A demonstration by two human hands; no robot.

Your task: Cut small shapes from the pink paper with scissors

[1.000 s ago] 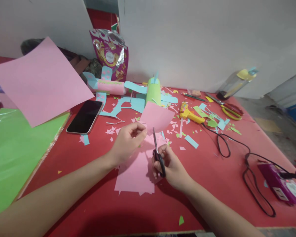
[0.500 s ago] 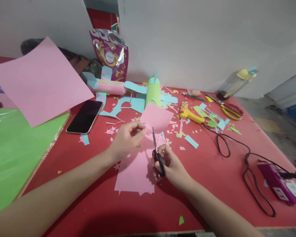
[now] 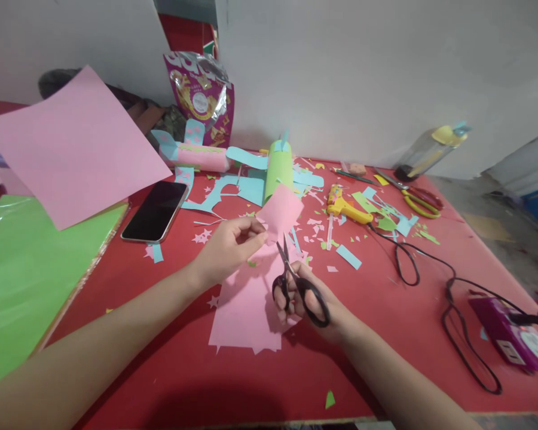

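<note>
Between the thumb and fingers of my left hand [image 3: 235, 248] is pinched a small piece of pink paper [image 3: 283, 210], held up over the table. My right hand [image 3: 311, 298] has its fingers through the handles of black-handled scissors [image 3: 287, 261]. Their blades are parted and point up at the lower edge of the pink piece. Under both hands lies a larger pink sheet [image 3: 246, 316] with a jagged cut edge. Just behind the held paper stands a green paper tube [image 3: 278, 164] with light blue strips.
A phone [image 3: 155, 212] and a green sheet [image 3: 36, 269] lie on the left, below a large pink sheet [image 3: 80, 149]. Right of centre are a yellow glue gun [image 3: 347, 209] with its cord, paper scraps, pliers [image 3: 419, 200], a bottle [image 3: 433, 152] and a purple power box [image 3: 513, 334].
The scissors have opened and turned in my right hand, their handles spreading apart. The pink piece in my left hand has shifted and looks narrower. My left hand has hardly moved.
</note>
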